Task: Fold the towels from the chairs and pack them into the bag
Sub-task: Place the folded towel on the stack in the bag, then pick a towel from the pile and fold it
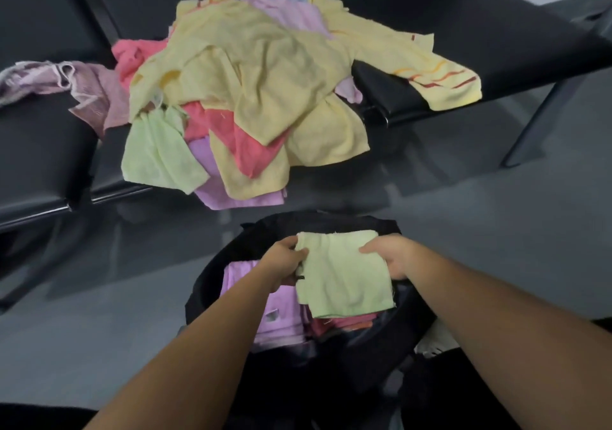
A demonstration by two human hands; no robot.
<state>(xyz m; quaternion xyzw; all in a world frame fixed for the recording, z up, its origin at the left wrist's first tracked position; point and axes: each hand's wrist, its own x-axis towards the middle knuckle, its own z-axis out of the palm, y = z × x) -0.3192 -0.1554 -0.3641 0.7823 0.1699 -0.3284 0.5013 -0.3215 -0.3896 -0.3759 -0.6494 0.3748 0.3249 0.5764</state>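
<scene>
A folded light green towel hangs over the open mouth of the black bag on the floor. My left hand grips its left edge and my right hand grips its right edge. Inside the bag lie a folded purple towel and a pink one. A loose heap of towels, yellow, pink, purple and green, covers the black chairs beyond the bag.
A mauve towel trails over the left chair seat. A yellow striped towel hangs off the right chair. A pale cloth shows at the bag's right side. Grey floor surrounds the bag.
</scene>
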